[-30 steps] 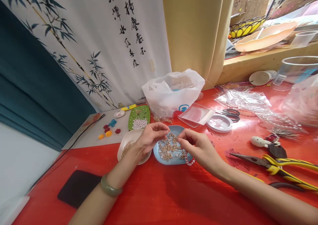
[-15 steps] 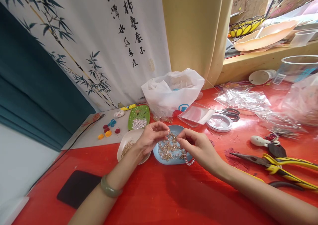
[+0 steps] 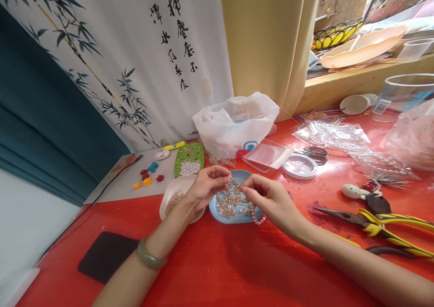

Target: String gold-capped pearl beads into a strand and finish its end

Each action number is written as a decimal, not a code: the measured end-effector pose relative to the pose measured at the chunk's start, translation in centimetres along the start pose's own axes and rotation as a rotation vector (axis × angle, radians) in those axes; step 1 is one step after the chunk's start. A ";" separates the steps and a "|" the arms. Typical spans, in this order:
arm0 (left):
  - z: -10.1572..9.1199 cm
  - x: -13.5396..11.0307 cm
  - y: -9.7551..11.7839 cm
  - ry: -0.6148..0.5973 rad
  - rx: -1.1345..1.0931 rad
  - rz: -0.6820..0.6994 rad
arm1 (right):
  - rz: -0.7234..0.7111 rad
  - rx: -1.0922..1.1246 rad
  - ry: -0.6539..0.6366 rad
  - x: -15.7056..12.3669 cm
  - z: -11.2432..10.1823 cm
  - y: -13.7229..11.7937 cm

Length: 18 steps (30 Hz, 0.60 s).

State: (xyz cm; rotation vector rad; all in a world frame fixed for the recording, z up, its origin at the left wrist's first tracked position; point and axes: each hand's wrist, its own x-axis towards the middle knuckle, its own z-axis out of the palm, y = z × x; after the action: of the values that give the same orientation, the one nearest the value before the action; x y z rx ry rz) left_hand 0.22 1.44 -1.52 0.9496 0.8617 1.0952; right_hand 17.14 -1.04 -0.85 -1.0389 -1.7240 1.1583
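Note:
My left hand (image 3: 210,186) is closed in a pinch above the left rim of a blue plate (image 3: 217,217). What its fingertips hold is too small to make out. My right hand (image 3: 266,193) pinches at the plate's right side, its fingertips a short way from the left ones. A strand of shiny pinkish beads (image 3: 258,217) hangs from under my right hand over the plate's edge. Gold and clear beads (image 3: 230,202) lie heaped in the plate. A cream dish (image 3: 166,202) of small gold beads (image 3: 174,202) sits partly behind my left wrist.
A green tray (image 3: 200,155) with white beads stands behind the cream dish, beside a white plastic bag (image 3: 233,126). To the right lie a white spool (image 3: 299,167), scissors (image 3: 315,154) and yellow-handled pliers (image 3: 376,221). A black phone-like slab (image 3: 108,256) lies at the left.

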 end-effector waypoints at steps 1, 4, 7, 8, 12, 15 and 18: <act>0.0 0.0 0.0 0.000 0.001 0.001 | 0.002 -0.001 0.001 0.0 0.0 0.0; 0.1 0.0 0.0 0.005 0.019 0.006 | 0.005 -0.004 -0.008 0.0 0.0 0.1; 0.3 -0.2 0.0 0.027 0.046 0.009 | 0.007 -0.009 -0.027 0.1 0.0 0.2; 0.4 -0.2 0.0 0.032 0.058 0.011 | 0.003 -0.014 -0.036 0.1 0.0 0.3; 0.5 -0.2 0.0 0.004 0.169 0.032 | -0.030 -0.031 -0.067 0.3 -0.1 0.6; 0.4 -0.1 0.1 -0.009 0.323 0.054 | -0.051 -0.032 -0.029 0.5 -0.3 0.8; 0.2 -0.2 0.3 -0.040 0.549 0.066 | -0.068 -0.039 0.023 0.7 -0.5 1.0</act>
State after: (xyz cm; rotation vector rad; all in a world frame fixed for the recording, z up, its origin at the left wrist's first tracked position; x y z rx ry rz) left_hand 0.30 1.24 -1.17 1.4563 1.1324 0.9037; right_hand 17.52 0.03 -1.58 -1.0054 -1.7563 1.0703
